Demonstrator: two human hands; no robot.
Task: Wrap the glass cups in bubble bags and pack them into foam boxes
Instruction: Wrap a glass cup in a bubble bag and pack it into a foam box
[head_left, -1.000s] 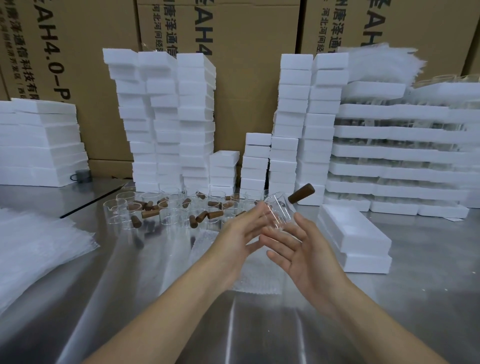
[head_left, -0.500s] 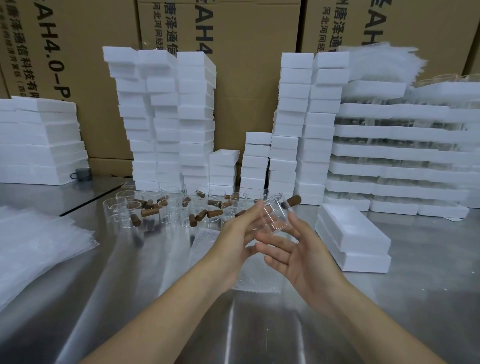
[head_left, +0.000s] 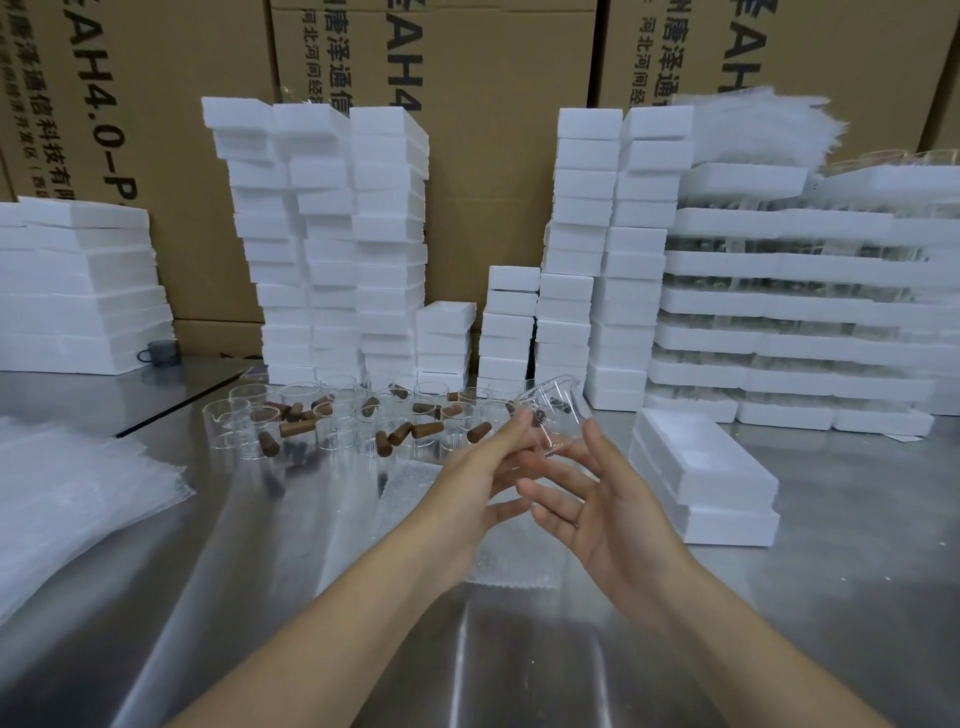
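I have the glass cup (head_left: 553, 410) tilted in the air, pinched by the fingers of my left hand (head_left: 483, 470). My right hand (head_left: 615, 501) has its fingers straight and spread, forefinger on the cup's side, probably steadying it. The bubble bag (head_left: 410, 493) lies beneath the fingers, and the foam box (head_left: 727, 496) waits to their right.
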